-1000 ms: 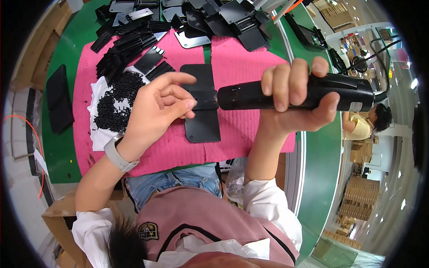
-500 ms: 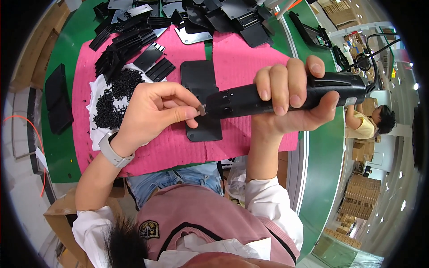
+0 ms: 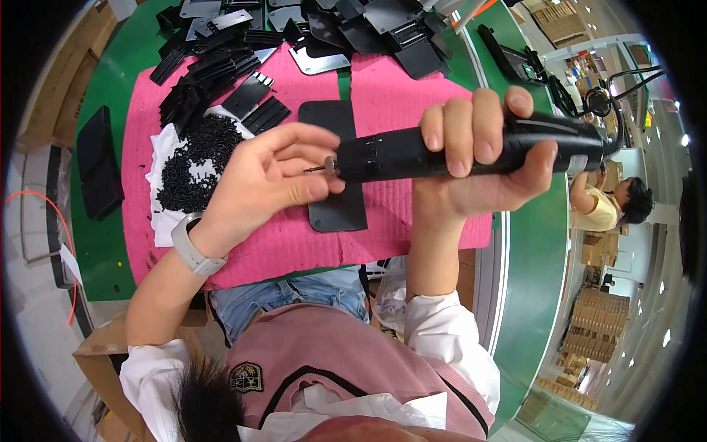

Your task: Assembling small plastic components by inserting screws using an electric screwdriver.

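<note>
My right hand [image 3: 479,151] wraps round a black electric screwdriver [image 3: 398,155], held level with its nose to the left. A thin metal bit [image 3: 317,170] sticks out of a small round metal collar [image 3: 331,166] at the nose. My left hand [image 3: 276,173] is open around the bit, thumb below and fingers above and behind it; whether a fingertip touches the collar I cannot tell. Beneath lies a flat black plate [image 3: 335,214] with rounded corners, partly hidden by the screwdriver and my left hand. Left of that hand, many small black screws [image 3: 180,177] lie heaped on white paper [image 3: 163,228].
A pink corrugated sheet [image 3: 272,254] covers part of the green table [image 3: 526,309]. Black and silver plates [image 3: 383,26] and ribbed black parts [image 3: 199,85] are piled at the back. A black panel [image 3: 98,162] lies at the left. A cable [image 3: 618,121] trails from the screwdriver's rear.
My left fingers have spread from their pinch at the screwdriver's nose, and the bit now shows between them. The screwdriver has shifted slightly.
</note>
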Available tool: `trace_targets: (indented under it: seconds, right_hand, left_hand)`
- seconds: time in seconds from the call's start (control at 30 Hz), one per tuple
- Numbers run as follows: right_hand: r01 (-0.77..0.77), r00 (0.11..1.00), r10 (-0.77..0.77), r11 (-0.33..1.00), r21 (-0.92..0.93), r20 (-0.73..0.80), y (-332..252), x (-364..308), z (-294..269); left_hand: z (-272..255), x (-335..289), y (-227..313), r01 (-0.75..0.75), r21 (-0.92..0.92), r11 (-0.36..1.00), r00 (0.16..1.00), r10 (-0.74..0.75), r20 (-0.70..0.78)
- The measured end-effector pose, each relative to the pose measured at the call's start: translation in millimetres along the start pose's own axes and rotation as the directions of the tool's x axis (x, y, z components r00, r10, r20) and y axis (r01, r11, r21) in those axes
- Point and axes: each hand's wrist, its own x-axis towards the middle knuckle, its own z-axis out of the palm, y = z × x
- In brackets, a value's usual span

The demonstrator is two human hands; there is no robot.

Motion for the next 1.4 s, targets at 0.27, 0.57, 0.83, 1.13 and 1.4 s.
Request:
trace_targets:
  seconds: [0.27,0.57,0.83,1.13,1.4]
  right_hand:
    - [-0.169,0.969,0.227,0.894,-0.414,0.094,7,6,0]
    - [-0.231,0.950,0.307,0.802,-0.551,0.048,21,7,10]
    - [-0.241,0.918,0.378,0.777,-0.581,0.125,30,11,7]
    - [-0.232,0.905,0.387,0.795,-0.561,0.174,33,14,4]
    - [-0.110,0.937,0.280,0.804,-0.585,0.208,18,5,0]
  left_hand:
    - [-15,2,2,0.261,0.411,0.874,0.954,-0.170,-0.246]
    - [-6,8,-13,0.240,0.512,0.825,0.971,-0.207,-0.123]
    - [-3,7,-18,0.241,0.527,0.815,0.969,-0.167,-0.184]
    - [-3,8,-13,0.256,0.530,0.808,0.965,-0.183,-0.187]
    - [1,4,-20,0.127,0.538,0.833,0.975,-0.005,-0.222]
